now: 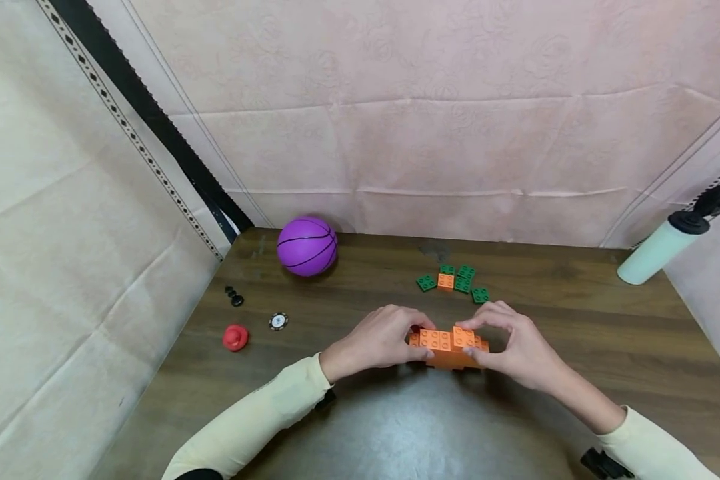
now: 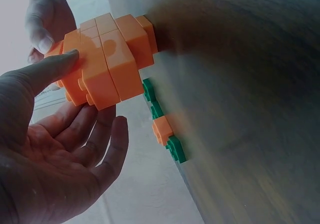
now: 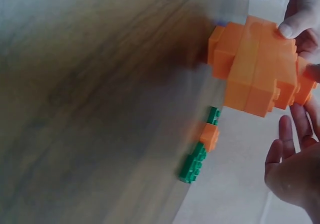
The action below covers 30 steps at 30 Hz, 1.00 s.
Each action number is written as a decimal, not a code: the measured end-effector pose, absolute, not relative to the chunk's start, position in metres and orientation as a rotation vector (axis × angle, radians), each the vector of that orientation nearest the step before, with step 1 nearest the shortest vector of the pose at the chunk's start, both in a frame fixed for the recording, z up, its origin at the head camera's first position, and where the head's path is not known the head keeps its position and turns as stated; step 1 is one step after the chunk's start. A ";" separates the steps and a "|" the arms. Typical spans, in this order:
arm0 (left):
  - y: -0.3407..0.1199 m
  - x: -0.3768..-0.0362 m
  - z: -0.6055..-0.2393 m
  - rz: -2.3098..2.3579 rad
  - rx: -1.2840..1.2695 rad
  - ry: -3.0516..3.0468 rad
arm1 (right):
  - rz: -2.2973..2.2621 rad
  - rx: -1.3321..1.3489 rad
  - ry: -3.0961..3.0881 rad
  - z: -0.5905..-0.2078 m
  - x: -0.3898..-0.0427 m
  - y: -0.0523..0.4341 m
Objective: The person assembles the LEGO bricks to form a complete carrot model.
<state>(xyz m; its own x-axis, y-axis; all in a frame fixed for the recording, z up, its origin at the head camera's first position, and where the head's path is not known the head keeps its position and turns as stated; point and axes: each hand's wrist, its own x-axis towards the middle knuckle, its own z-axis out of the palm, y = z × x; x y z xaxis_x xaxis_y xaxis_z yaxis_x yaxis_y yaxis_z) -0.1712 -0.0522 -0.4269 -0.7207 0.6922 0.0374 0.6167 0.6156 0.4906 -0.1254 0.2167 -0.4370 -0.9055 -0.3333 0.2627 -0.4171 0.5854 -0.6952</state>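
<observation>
A build of stacked orange toy bricks (image 1: 453,359) stands at the table's front middle, studs facing up, with narrower bricks under its wider body. My left hand (image 1: 385,337) grips its left end, thumb on the near side and fingers behind. On top near the right sits a small orange brick (image 1: 464,337), which my right hand (image 1: 521,344) pinches between thumb and index finger. In the left wrist view the left thumb presses the side of the build (image 2: 102,63), other fingers half spread. The right wrist view shows the right hand (image 3: 295,176) at the studded side.
Behind the hands lie several green bricks (image 1: 463,285) and one loose orange brick (image 1: 446,281). A purple ball (image 1: 307,246) sits at the back left. Left of the hands are a poker chip (image 1: 279,321), a red object (image 1: 235,338) and a black chess piece (image 1: 235,297). A mint cylinder (image 1: 659,252) stands back right.
</observation>
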 end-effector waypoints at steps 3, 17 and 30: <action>-0.050 -0.172 -0.426 0.726 1.095 2.672 | 1.305 0.637 -2.694 -0.440 -0.126 0.220; -0.053 -0.170 -0.430 0.797 1.076 2.646 | 1.464 0.636 -2.732 -0.445 -0.134 0.220; -0.054 -0.169 -0.435 0.898 1.088 2.626 | 1.643 0.641 -2.589 -0.456 -0.127 0.216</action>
<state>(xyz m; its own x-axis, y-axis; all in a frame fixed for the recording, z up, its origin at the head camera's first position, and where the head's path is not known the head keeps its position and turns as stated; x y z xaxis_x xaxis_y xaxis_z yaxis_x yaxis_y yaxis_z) -0.1690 -0.0543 -0.4346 -0.7226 0.6869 0.0777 0.5905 0.5549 0.5860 -0.1271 0.2160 -0.4556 -0.9162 -0.3337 0.2217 -0.3427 0.3661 -0.8652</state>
